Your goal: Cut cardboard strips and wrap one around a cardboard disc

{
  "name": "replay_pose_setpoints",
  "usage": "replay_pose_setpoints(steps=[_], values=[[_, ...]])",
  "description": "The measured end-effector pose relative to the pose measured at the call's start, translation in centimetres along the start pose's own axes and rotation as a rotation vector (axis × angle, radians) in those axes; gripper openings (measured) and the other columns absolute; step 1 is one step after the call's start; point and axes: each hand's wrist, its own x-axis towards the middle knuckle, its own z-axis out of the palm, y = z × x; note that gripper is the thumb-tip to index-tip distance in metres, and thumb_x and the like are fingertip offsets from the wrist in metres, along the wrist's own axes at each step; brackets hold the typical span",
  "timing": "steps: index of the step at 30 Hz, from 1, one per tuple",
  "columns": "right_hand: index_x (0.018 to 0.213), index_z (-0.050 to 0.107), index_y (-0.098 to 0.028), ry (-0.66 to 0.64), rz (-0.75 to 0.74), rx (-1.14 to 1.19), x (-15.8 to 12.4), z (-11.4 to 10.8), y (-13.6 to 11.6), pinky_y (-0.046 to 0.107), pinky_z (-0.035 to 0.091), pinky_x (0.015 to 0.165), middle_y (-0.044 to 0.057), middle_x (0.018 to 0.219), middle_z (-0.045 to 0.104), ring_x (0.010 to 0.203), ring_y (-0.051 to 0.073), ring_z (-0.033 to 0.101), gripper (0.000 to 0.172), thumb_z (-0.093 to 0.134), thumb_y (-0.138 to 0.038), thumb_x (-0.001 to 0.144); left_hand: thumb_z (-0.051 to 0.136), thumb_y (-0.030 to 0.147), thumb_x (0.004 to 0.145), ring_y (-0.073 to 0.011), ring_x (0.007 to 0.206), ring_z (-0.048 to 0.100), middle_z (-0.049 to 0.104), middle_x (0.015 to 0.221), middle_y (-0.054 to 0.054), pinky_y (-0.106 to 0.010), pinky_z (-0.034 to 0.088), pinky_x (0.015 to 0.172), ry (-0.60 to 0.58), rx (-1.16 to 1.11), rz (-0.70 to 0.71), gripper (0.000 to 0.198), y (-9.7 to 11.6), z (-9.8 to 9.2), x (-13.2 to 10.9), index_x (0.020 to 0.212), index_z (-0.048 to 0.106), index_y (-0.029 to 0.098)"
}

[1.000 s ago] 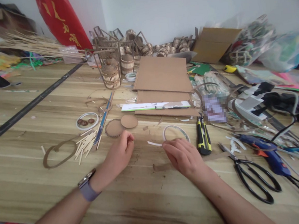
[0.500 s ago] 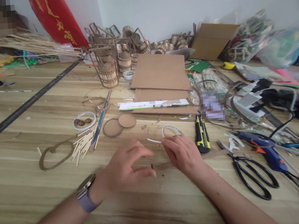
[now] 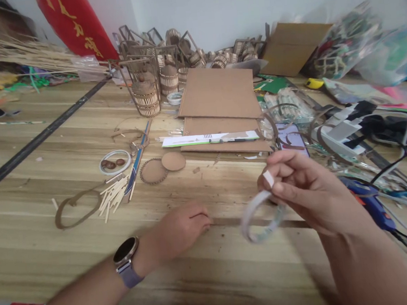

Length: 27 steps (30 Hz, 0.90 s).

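Note:
My right hand (image 3: 310,193) is raised over the table and pinches a roll of white double-sided tape (image 3: 245,222). The roll hangs tilted from the fingertips, and a short white loose end (image 3: 268,179) stands up at the thumb. Low on the tabletop, my left hand (image 3: 183,230) has its fingers closed on the end of a thin brown strip (image 3: 226,222). That strip runs flat to the right, passing behind the tape and under my right wrist. Left of centre lie a brown cardboard disc (image 3: 173,161) and a rimmed round piece (image 3: 153,171).
Thin wooden sticks (image 3: 113,196), a brown loop (image 3: 60,217) and a white ring (image 3: 114,155) with brown beads lie left. Cardboard sheets (image 3: 220,94) and small wooden buckets (image 3: 146,100) stand behind. At right are a glue gun (image 3: 372,206), a phone (image 3: 297,142) and cables.
My right hand has lifted the tape roll off the table and swung right, now covering the cutter and scissors. My left hand, open before, has lowered and closed on the brown strip's end.

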Motion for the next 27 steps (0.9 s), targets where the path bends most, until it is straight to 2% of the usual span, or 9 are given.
replay_pose_setpoints(steps=[4,7,10,14,18,27], values=[[0.100,0.059,-0.022,-0.316,0.423,0.150,-0.2,0.7,1.1,0.023,0.040,0.055,-0.004,0.071,0.062,0.060,0.010,0.056,0.042,0.083,-0.038,0.070,0.048,0.016,0.099,-0.0163,0.083,0.061,0.068,0.089,-0.003,-0.027,0.049,0.074,-0.014,0.033,-0.037,0.022,0.0,0.5,0.1,0.088,0.067,0.017],[0.103,0.056,-0.020,-0.374,0.562,0.087,0.1,2.0,3.4,0.025,0.040,0.062,-0.005,0.072,0.063,0.064,0.010,0.056,0.048,0.083,-0.037,0.067,0.055,0.013,0.094,-0.0194,0.084,0.061,0.067,0.087,-0.004,-0.030,0.049,0.074,0.052,0.044,-0.073,0.010,-0.2,0.9,0.1,0.098,0.064,0.016],[0.103,0.053,-0.020,-0.379,0.588,0.020,0.4,2.8,5.2,0.027,0.040,0.066,-0.006,0.069,0.063,0.065,0.011,0.056,0.051,0.081,-0.039,0.065,0.061,0.005,0.086,-0.0208,0.092,0.061,0.068,0.091,-0.004,-0.032,0.050,0.080,0.091,-0.023,-0.133,0.031,-0.4,0.9,0.1,0.115,0.057,0.015],[0.104,0.050,-0.020,-0.360,0.582,-0.052,0.3,3.2,5.8,0.026,0.037,0.060,-0.006,0.067,0.062,0.061,0.010,0.051,0.050,0.077,-0.038,0.066,0.057,-0.005,0.079,-0.0197,0.097,0.061,0.069,0.095,-0.003,-0.031,0.050,0.085,0.034,-0.124,-0.218,0.043,-0.5,0.4,0.0,0.118,0.057,0.016],[0.105,0.050,-0.021,-0.331,0.575,-0.107,0.2,3.6,5.6,0.026,0.037,0.058,-0.006,0.065,0.060,0.058,0.011,0.048,0.046,0.072,-0.036,0.067,0.055,-0.006,0.079,-0.0189,0.096,0.062,0.070,0.098,-0.003,-0.030,0.050,0.086,-0.032,-0.156,-0.277,0.042,-0.6,-0.1,0.1,0.114,0.060,0.017],[0.102,0.052,-0.022,-0.303,0.521,-0.379,1.0,5.6,5.1,0.026,0.037,0.058,-0.007,0.060,0.055,0.058,0.013,0.050,0.032,0.060,-0.024,0.071,0.052,0.001,0.088,-0.0207,0.104,0.061,0.067,0.110,-0.005,-0.034,0.049,0.092,-0.091,-0.122,-0.259,0.035,-0.5,-0.5,-0.3,0.116,0.058,0.019]])
